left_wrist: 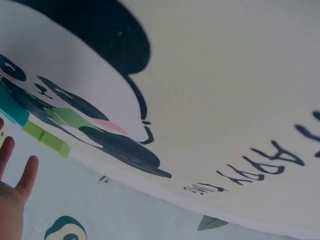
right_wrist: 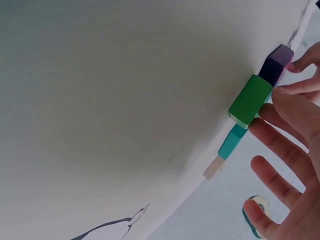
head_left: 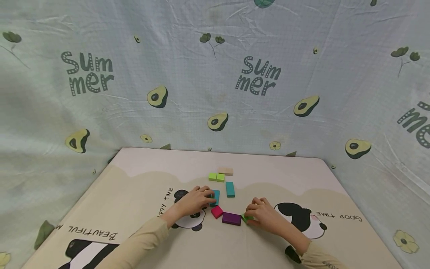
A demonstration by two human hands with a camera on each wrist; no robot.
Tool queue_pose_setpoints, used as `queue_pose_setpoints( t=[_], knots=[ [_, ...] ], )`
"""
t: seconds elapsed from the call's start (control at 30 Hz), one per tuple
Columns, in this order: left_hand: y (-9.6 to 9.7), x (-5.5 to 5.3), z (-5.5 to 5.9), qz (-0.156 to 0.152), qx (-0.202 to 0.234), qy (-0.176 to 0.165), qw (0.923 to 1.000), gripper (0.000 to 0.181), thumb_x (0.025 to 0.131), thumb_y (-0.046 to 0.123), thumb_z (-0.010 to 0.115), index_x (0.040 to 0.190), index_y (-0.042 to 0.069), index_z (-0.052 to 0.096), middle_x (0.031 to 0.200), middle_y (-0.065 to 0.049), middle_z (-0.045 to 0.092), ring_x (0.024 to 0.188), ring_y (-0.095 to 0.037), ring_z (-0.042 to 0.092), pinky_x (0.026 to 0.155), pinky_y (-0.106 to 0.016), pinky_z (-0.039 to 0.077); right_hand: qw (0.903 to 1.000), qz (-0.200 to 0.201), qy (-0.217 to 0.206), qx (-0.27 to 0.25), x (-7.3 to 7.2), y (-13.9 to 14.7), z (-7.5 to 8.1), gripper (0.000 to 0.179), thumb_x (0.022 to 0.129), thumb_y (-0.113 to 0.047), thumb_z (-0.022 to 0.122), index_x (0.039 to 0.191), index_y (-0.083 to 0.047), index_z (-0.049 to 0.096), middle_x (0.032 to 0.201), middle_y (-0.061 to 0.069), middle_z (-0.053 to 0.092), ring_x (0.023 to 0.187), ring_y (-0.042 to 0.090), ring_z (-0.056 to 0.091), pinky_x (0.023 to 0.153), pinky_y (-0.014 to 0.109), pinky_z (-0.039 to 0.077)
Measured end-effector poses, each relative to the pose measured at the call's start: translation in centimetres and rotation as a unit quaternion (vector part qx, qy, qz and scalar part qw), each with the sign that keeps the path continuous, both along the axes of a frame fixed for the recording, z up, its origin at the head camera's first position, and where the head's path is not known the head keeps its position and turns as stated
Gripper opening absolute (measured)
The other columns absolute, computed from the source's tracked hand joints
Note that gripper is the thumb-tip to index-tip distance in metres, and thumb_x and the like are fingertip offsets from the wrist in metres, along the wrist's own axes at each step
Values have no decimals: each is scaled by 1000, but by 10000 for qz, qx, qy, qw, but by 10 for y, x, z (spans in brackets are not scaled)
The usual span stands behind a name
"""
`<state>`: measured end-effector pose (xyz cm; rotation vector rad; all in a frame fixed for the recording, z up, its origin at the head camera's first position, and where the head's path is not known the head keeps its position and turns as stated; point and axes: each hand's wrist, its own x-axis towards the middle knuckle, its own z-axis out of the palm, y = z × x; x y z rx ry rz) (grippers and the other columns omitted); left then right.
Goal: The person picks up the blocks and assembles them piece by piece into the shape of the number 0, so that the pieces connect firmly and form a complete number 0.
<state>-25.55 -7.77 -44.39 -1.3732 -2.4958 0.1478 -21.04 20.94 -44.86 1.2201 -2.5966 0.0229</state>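
My left hand [head_left: 196, 200] reaches over a teal block [head_left: 217, 195], with thumb and forefinger curled at its left part. In the left wrist view only some spread fingers show, beside the end of that teal block [left_wrist: 14, 109]. My right hand [head_left: 263, 214] pinches a green block [right_wrist: 251, 100] between thumb and forefinger, its other fingers spread away. One end of the green block lies against a purple block [head_left: 231, 218]. A red block [head_left: 217, 212] sits turned at an angle between the purple block and the teal one.
A second teal block [head_left: 230, 189] lies to the right of the first. Farther back are two lime blocks [head_left: 216, 177] side by side and a tan block [head_left: 226, 171]. The table [head_left: 141, 179] carries printed pandas; a patterned curtain [head_left: 188, 74] hangs behind it.
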Motion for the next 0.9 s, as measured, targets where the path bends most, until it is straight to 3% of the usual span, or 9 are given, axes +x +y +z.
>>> queue_pose_setpoints(
  t=[0.37, 0.9],
  knots=[
    [-3, 2, -2, 41, 156, -277, 9995, 30, 83, 20, 61, 112, 23, 62, 111, 7, 61, 103, -11, 51, 80, -32, 43, 9995, 255, 136, -155, -5, 2, 1, 6, 74, -26, 70, 79, -25, 68, 77, -14, 62, 83, 10, 44, 73, 34, 34],
    [-3, 2, -3, -55, 382, -393, 9985, 25, 87, 22, 56, 110, 20, 63, 108, 5, 63, 101, -12, 52, 79, -30, 42, 9983, 176, -392, -389, -17, -2, 11, 5, 79, -21, 66, 83, -23, 68, 77, -14, 64, 82, 9, 42, 75, 34, 34]
  ],
)
